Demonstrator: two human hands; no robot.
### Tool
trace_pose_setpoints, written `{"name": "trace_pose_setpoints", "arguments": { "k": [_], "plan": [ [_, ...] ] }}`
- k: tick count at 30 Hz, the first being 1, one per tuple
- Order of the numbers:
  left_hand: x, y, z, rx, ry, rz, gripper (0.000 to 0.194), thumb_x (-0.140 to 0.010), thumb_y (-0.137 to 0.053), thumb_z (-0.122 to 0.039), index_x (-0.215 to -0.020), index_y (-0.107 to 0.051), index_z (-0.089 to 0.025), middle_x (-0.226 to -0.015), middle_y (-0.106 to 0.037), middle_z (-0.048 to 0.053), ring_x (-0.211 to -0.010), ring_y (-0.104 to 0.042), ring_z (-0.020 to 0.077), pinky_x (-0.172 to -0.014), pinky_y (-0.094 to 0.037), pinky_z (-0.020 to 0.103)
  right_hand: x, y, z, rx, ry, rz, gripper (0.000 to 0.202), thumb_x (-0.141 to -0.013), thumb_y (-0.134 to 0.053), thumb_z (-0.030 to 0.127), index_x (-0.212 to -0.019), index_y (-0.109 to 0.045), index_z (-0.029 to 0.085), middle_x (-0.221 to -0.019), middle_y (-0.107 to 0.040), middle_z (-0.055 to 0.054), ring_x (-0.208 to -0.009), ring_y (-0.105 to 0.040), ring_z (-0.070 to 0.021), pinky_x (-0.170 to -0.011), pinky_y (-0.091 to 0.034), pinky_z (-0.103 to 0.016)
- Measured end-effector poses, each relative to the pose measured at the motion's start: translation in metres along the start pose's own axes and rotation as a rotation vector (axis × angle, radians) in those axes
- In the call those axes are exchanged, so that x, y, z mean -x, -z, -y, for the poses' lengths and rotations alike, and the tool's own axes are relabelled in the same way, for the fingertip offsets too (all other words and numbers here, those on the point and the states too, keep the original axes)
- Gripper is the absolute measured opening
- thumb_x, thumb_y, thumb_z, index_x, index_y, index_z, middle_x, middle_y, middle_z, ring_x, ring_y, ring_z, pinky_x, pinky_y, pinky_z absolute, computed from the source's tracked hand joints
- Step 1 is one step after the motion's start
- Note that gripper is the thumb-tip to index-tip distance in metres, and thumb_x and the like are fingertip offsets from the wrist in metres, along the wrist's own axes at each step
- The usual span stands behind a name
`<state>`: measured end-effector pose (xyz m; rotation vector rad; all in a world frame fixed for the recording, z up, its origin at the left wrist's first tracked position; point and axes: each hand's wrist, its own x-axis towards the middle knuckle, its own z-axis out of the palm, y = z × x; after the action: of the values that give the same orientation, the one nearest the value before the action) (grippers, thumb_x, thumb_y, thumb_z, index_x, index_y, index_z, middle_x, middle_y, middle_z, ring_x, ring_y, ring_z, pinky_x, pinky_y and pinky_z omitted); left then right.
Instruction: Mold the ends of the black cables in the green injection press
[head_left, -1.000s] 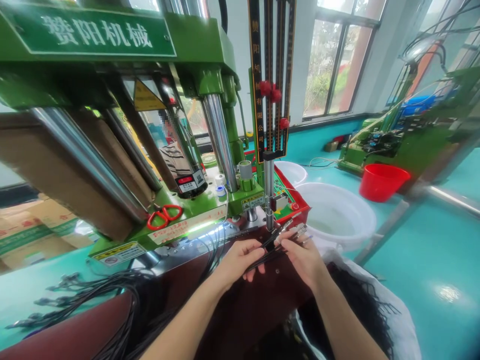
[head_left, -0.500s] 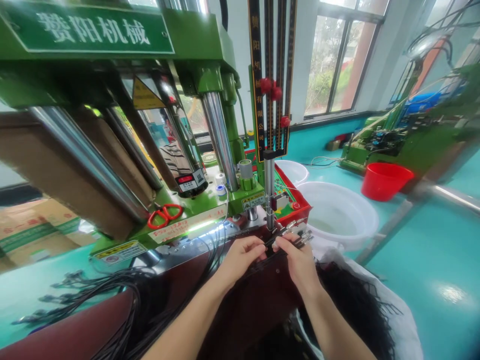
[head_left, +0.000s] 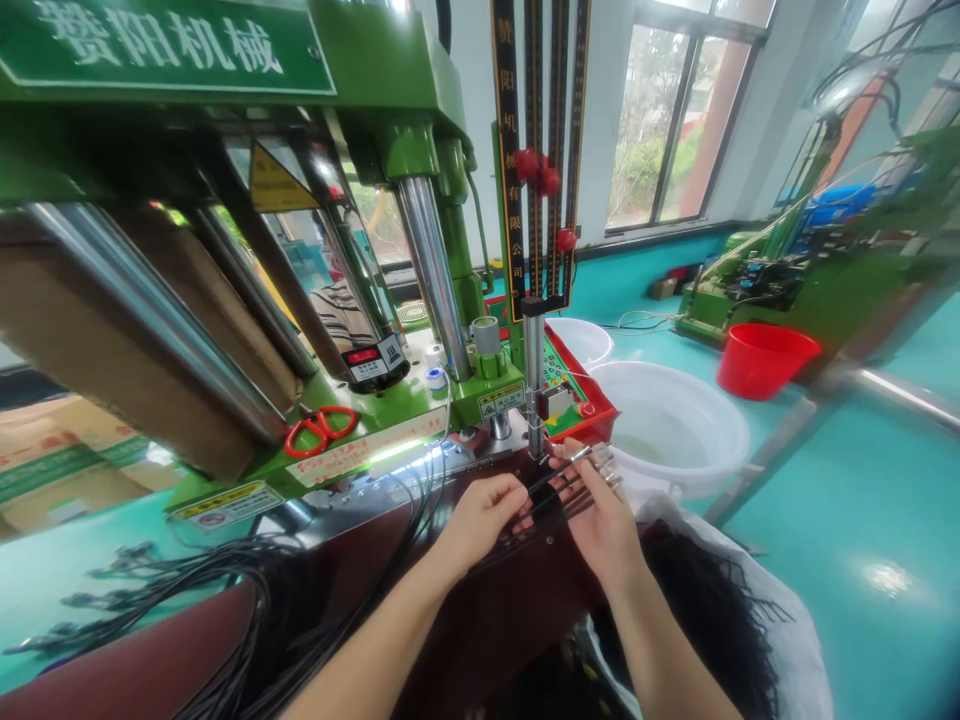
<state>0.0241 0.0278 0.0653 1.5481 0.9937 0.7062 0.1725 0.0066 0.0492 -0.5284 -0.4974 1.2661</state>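
Observation:
Several thin black cables (head_left: 553, 480) run between my two hands, in front of the steel post of the green machine. Pinched fingers of my left hand (head_left: 484, 515) hold them on the left. My right hand (head_left: 609, 530) supports them near their metal-tipped ends, thumb on top and fingers curled underneath. Those connector ends (head_left: 602, 458) stick out past the right fingers. Below lies a dark red work surface (head_left: 517, 590). A large bundle of black cables (head_left: 262, 600) hangs over it to the left of my left arm.
The green press (head_left: 405, 400) stands ahead, with red-handled scissors (head_left: 321, 432) on its bed. A red control box (head_left: 574, 390) is beside the post. On the right are a white tub (head_left: 675, 440), a red bucket (head_left: 765, 360) and a white sack (head_left: 795, 620) of black strands.
My right hand has turned and opened somewhat, its fingers now showing beneath the cables. The connector ends have shifted up a little. My left hand stays pinched in nearly the same place.

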Motion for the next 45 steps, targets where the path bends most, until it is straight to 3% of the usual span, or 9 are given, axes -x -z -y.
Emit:
{"name": "trace_pose_setpoints", "arguments": {
  "k": [8,13,18,22,26,32,37,42,45],
  "plan": [
    [-0.008,-0.016,-0.009,-0.261,-0.162,-0.154,0.028,-0.079,-0.044,-0.038,-0.062,-0.054,-0.017,-0.06,-0.054,0.0,-0.059,-0.049,0.0121,-0.055,-0.038,0.021,0.001,0.007,0.004,0.085,-0.031,0.057,0.016,-0.076,-0.062,0.032,-0.086,-0.067,0.021,-0.09,-0.065,-0.005,-0.094,-0.056,-0.0235,-0.081,-0.045,-0.04],
    [0.003,-0.031,-0.007,0.174,0.095,0.207,0.031,-0.078,-0.043,-0.048,-0.073,-0.047,-0.017,-0.069,-0.06,0.005,-0.048,-0.055,0.0134,-0.044,-0.042,0.024,-0.001,0.015,0.014,0.189,-0.133,0.203,0.017,-0.077,-0.06,0.031,-0.087,-0.068,0.02,-0.091,-0.066,-0.006,-0.096,-0.056,-0.0218,-0.089,-0.041,-0.038],
    [0.029,-0.048,0.009,0.522,0.248,0.423,0.044,-0.07,-0.057,-0.049,-0.091,-0.044,-0.014,-0.058,-0.06,0.005,-0.047,-0.059,0.0168,-0.044,-0.046,0.027,0.014,0.018,0.015,0.349,-0.482,0.471,0.022,-0.077,-0.059,0.033,-0.084,-0.068,0.014,-0.086,-0.067,-0.01,-0.078,-0.063,-0.0219,-0.074,-0.048,-0.036],
    [0.048,-0.067,0.03,0.72,0.276,0.188,0.044,-0.066,-0.061,-0.052,-0.084,-0.047,-0.014,-0.047,-0.052,-0.002,-0.031,-0.044,0.008,-0.03,-0.031,0.018,0.028,0.024,-0.002,0.445,-0.672,0.477,0.031,-0.073,-0.063,0.038,-0.089,-0.067,0.012,-0.087,-0.067,-0.012,-0.07,-0.064,-0.0221,-0.062,-0.051,-0.032],
    [0.057,-0.078,0.042,0.852,0.375,0.152,0.038,-0.067,-0.06,-0.051,-0.076,-0.046,-0.016,-0.04,-0.039,-0.009,-0.024,-0.025,0.0025,-0.026,-0.016,0.015,0.014,0.022,-0.003,0.387,-0.581,0.5,0.041,-0.074,-0.062,0.04,-0.111,-0.059,0.021,-0.117,-0.057,-0.011,-0.103,-0.054,-0.0228,-0.088,-0.041,-0.037],
    [0.045,-0.075,0.044,0.803,0.399,0.115,0.038,-0.067,-0.059,-0.05,-0.071,-0.051,-0.014,-0.041,-0.044,-0.004,-0.027,-0.034,0.0053,-0.029,-0.021,0.017,-0.024,-0.009,0.019,0.878,-0.438,1.04,0.036,-0.086,-0.043,0.039,-0.118,-0.053,0.026,-0.125,-0.05,-0.004,-0.119,-0.04,-0.0186,-0.103,-0.022,-0.04],
    [0.034,-0.073,0.042,0.894,0.349,-0.019,0.039,-0.063,-0.064,-0.047,-0.073,-0.055,-0.01,-0.047,-0.052,0.0,-0.034,-0.044,0.0084,-0.035,-0.032,0.021,-0.025,-0.025,0.019,1.096,-0.423,1.203,0.036,-0.087,-0.041,0.029,-0.121,-0.051,0.025,-0.125,-0.05,-0.002,-0.115,-0.045,-0.0189,-0.097,-0.033,-0.036],
    [0.033,-0.076,0.043,0.975,0.31,-0.091,0.038,-0.063,-0.063,-0.047,-0.071,-0.054,-0.01,-0.049,-0.052,0.0,-0.035,-0.044,0.0089,-0.034,-0.031,0.021,-0.02,-0.027,0.011,1.166,-0.424,1.284,0.042,-0.082,-0.047,0.03,-0.123,-0.048,0.024,-0.13,-0.045,-0.005,-0.11,-0.048,-0.0236,-0.065,-0.051,-0.024],
    [0.03,-0.072,0.047,0.965,0.308,-0.161,0.041,-0.061,-0.063,-0.051,-0.071,-0.051,-0.013,-0.046,-0.045,-0.004,-0.031,-0.037,0.0054,-0.032,-0.024,0.019,-0.023,-0.029,-0.003,1.092,-0.451,1.196,0.037,-0.085,-0.044,0.033,-0.119,-0.054,0.023,-0.12,-0.054,-0.006,-0.105,-0.053,-0.0229,-0.072,-0.05,-0.029]
  ]
}}
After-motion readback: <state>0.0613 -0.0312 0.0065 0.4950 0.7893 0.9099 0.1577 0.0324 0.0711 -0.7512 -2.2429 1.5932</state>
